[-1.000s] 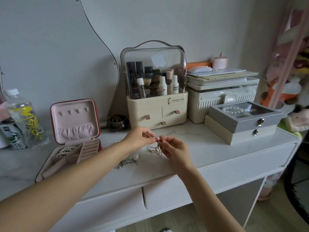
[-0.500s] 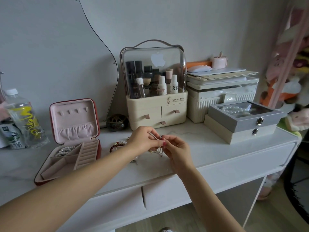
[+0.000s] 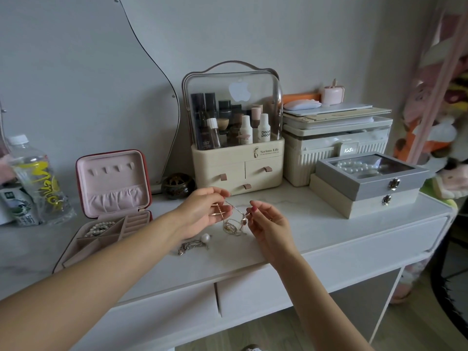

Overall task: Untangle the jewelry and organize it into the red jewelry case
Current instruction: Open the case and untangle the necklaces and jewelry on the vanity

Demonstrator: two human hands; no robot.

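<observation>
1. Two hands work over the white dresser top, near its front edge. The left hand pinches a thin chain between thumb and fingertips, with a rose-gold crossed ring piece against its fingers. The right hand pinches the other end of the same chain at a small pendant.
2. The chain runs taut between the two hands; below it, a tangled knot of gold chain hangs down to the surface between them.
3. A second cluster, silver chain with a pearl, lies on the dresser top just under the left wrist, apart from the held knot.
4. The red jewelry case stands open to the left, lid upright, pink lining exposed. A pearl strand lies in its rear left compartment; the ring rolls are at the rear right.
5. Left of the case: a clear water bottle.
6. Behind the hands: a dark round pot and a cream cosmetic organizer with a clear dome.
7. Right rear: a ribbed white storage box and, in front of it, a grey box containing pearls, stacked on a beige box.
</observation>
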